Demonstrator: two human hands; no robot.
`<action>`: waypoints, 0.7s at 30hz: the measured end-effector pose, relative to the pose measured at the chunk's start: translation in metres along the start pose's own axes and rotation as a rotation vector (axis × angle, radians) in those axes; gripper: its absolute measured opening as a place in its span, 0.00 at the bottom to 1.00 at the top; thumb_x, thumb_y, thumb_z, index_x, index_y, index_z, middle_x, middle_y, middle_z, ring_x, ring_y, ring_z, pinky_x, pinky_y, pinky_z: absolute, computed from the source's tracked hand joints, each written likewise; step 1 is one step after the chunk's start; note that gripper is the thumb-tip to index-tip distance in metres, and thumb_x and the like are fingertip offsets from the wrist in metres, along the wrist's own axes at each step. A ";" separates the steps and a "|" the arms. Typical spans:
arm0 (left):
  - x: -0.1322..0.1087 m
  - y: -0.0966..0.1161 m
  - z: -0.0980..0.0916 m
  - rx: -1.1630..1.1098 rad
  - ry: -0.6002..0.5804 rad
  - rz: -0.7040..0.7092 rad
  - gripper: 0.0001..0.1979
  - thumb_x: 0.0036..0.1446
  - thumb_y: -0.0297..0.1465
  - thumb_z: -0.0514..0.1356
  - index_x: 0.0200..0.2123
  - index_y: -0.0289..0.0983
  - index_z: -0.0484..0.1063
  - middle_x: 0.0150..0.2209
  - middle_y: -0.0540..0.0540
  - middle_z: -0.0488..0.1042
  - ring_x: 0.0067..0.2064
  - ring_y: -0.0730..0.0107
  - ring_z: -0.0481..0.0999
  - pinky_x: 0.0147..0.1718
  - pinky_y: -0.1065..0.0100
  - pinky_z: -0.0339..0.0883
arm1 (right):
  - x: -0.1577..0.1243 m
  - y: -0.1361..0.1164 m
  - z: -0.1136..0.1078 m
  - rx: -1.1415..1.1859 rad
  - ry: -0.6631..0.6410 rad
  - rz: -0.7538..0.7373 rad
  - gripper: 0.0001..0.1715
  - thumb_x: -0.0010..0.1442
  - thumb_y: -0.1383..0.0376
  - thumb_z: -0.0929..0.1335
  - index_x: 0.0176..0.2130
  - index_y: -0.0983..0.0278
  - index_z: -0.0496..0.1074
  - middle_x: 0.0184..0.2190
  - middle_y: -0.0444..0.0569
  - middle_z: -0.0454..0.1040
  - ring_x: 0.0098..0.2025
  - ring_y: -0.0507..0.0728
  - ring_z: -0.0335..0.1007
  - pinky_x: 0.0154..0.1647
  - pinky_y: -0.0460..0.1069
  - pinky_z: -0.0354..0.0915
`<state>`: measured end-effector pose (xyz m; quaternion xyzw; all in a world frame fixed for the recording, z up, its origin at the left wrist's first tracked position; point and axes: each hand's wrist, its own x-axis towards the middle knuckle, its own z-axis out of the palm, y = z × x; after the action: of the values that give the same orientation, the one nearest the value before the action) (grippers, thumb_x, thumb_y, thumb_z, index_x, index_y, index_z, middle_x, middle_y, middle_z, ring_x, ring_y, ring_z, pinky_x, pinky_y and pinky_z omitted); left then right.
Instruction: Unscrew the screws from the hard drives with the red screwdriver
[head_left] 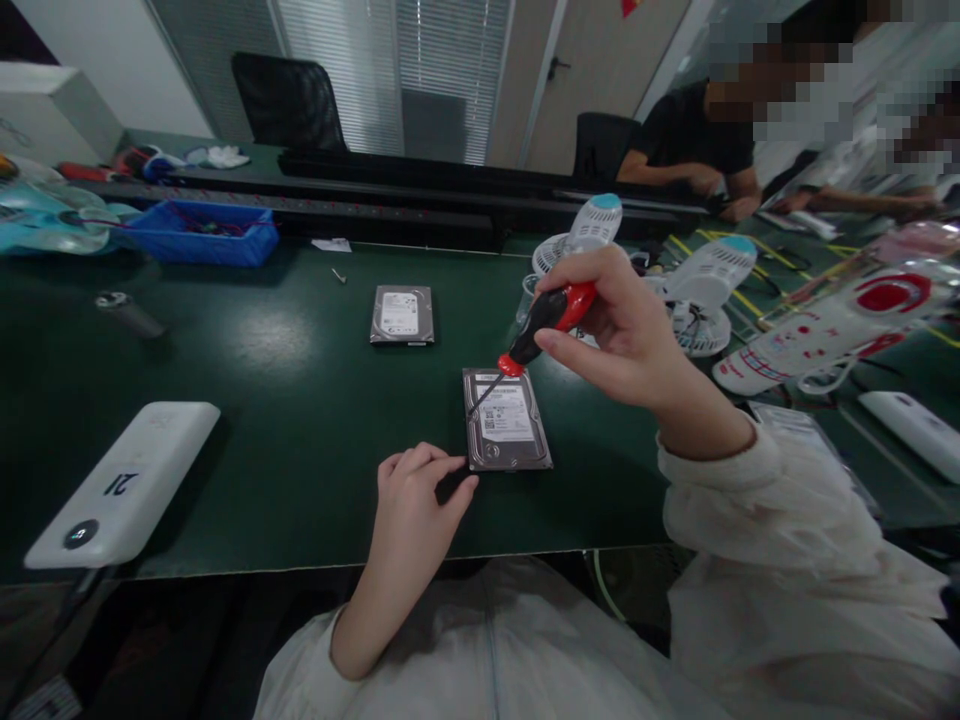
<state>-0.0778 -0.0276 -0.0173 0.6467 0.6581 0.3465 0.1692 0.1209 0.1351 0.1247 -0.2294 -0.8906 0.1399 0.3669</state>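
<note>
Near hard drive (512,420) flat on the desk (300,490), with long axis from near to far. Just right of the left hand (416,495), the nearer one, loosely bent, gripping nothing, fingertip at a corner; down-left of the right hand (619,330), clenched around a screwdriver (543,323). Counted: one screwdriver, two drives including the far hard drive (401,315), one blue bin (225,251).
</note>
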 end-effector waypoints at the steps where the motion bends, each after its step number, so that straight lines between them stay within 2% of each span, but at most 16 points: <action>1: 0.000 0.000 0.000 0.001 0.001 -0.001 0.06 0.64 0.28 0.69 0.44 0.41 0.85 0.41 0.49 0.82 0.46 0.58 0.81 0.54 0.51 0.66 | 0.000 0.000 0.000 0.008 -0.002 -0.012 0.22 0.67 0.51 0.71 0.55 0.58 0.71 0.48 0.48 0.74 0.38 0.54 0.70 0.37 0.51 0.72; 6: 0.000 0.000 0.000 0.001 0.002 -0.008 0.07 0.63 0.28 0.70 0.44 0.41 0.85 0.41 0.49 0.82 0.46 0.58 0.82 0.54 0.51 0.66 | 0.004 -0.004 -0.002 -0.043 -0.021 -0.024 0.22 0.67 0.50 0.71 0.55 0.58 0.72 0.50 0.49 0.76 0.40 0.55 0.72 0.39 0.52 0.72; 9: 0.000 0.000 0.000 0.005 0.000 -0.007 0.06 0.64 0.28 0.69 0.44 0.41 0.85 0.41 0.49 0.82 0.46 0.58 0.82 0.54 0.51 0.66 | 0.014 -0.013 -0.007 -0.150 -0.093 -0.071 0.20 0.68 0.50 0.70 0.54 0.57 0.73 0.50 0.49 0.78 0.42 0.57 0.75 0.44 0.54 0.73; 14: 0.001 0.000 0.001 0.012 0.004 -0.002 0.06 0.64 0.30 0.69 0.44 0.42 0.85 0.41 0.49 0.82 0.45 0.58 0.81 0.54 0.51 0.66 | 0.036 -0.028 -0.016 -0.308 -0.286 -0.148 0.26 0.68 0.41 0.69 0.48 0.59 0.74 0.37 0.44 0.77 0.37 0.56 0.74 0.45 0.53 0.68; 18: 0.000 0.000 0.001 0.010 0.008 0.001 0.06 0.64 0.29 0.69 0.44 0.42 0.85 0.41 0.49 0.82 0.46 0.58 0.82 0.53 0.51 0.66 | 0.049 -0.041 -0.021 -0.336 -0.403 -0.182 0.23 0.75 0.54 0.58 0.55 0.64 0.72 0.36 0.45 0.75 0.36 0.54 0.71 0.43 0.51 0.62; 21: 0.000 0.000 0.001 0.010 0.012 0.012 0.06 0.64 0.28 0.69 0.43 0.42 0.85 0.41 0.49 0.82 0.45 0.58 0.82 0.53 0.51 0.66 | 0.057 -0.048 -0.022 -0.361 -0.438 -0.195 0.23 0.75 0.56 0.59 0.56 0.67 0.72 0.32 0.44 0.73 0.32 0.52 0.67 0.38 0.49 0.57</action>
<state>-0.0773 -0.0272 -0.0182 0.6497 0.6568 0.3478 0.1599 0.0866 0.1245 0.1935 -0.1687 -0.9768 -0.0104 0.1312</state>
